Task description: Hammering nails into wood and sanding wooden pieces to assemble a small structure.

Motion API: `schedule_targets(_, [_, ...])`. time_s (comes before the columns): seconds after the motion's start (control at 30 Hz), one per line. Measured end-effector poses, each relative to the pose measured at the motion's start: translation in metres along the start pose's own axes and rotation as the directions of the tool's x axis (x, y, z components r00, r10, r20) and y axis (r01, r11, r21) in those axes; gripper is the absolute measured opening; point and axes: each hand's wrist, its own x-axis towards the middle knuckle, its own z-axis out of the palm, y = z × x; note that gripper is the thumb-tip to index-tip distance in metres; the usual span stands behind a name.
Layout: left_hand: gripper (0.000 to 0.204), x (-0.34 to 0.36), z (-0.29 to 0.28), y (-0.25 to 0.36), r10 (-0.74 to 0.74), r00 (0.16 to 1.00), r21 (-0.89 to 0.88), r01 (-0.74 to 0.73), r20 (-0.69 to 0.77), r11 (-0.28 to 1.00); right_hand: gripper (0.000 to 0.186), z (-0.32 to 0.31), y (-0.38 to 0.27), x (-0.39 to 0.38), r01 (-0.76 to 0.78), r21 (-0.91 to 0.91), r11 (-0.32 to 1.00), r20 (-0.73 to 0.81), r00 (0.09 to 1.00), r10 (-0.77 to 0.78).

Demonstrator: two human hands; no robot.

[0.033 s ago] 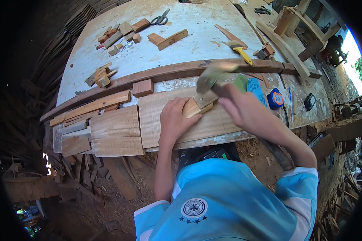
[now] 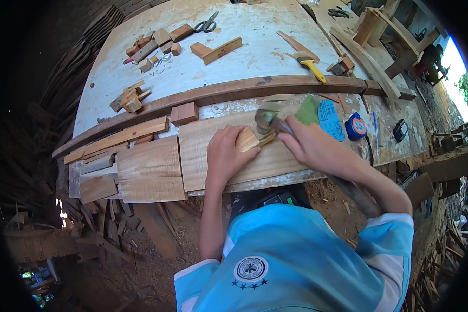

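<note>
My left hand (image 2: 228,153) is pressed around a small wooden block (image 2: 248,140) with its thumb along the near side. The block lies on a wide, pale board (image 2: 205,174) near the bench's front edge. In my right hand (image 2: 317,148) is a hammer (image 2: 263,117), gripped by the handle. Its metal head, smeared by motion, is at the far right end of the block; whether it touches I cannot tell. Just beyond my right hand lie a green sheet (image 2: 309,110) and blue sandpaper (image 2: 329,119).
A blue tape measure (image 2: 355,128) and a blue pen (image 2: 375,134) sit to the right. Behind the board runs a long wooden rail (image 2: 218,96). A yellow-handled brush (image 2: 313,68), scissors (image 2: 207,25) and several wood offcuts (image 2: 161,37) lie farther back on the white bench top.
The hammer head has dropped from above the block to its far end, and my right hand has shifted slightly toward me. My left hand stays in place on the block.
</note>
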Motion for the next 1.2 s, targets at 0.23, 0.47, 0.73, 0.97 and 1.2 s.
schedule_targets(0.23, [0.052, -0.001, 0.000, -0.005, -0.031, 0.999, -0.001, 0.031, -0.013, 1.000, 0.031, -0.018, -0.003, 0.002, 0.082, 0.047, 0.996, -0.037, 0.996, -0.080])
schedule_targets(0.47, [0.052, -0.003, -0.001, -0.002, -0.003, 1.000, 0.017, 0.004, -0.029, 1.000, 0.031, -0.017, -0.014, 0.000, 0.160, 0.098, 0.982, -0.213, 0.968, -0.137])
schedule_targets(0.73, [0.052, -0.002, 0.000, -0.005, -0.007, 0.999, -0.002, 0.007, -0.035, 1.000, 0.031, 0.012, 0.016, 0.008, 0.150, 0.164, 0.975, -0.152, 0.980, -0.125])
schedule_targets(0.97, [0.054, -0.002, 0.003, -0.004, -0.004, 0.999, 0.014, 0.005, -0.044, 1.000, 0.031, 0.010, -0.008, -0.003, 0.151, 0.212, 0.966, -0.336, 0.939, -0.073])
schedule_targets(1.2, [0.054, -0.006, -0.001, -0.005, -0.046, 0.999, 0.042, 0.047, -0.024, 0.998, 0.030, 0.025, 0.005, 0.008, 0.198, 0.082, 0.977, -0.224, 0.959, -0.175])
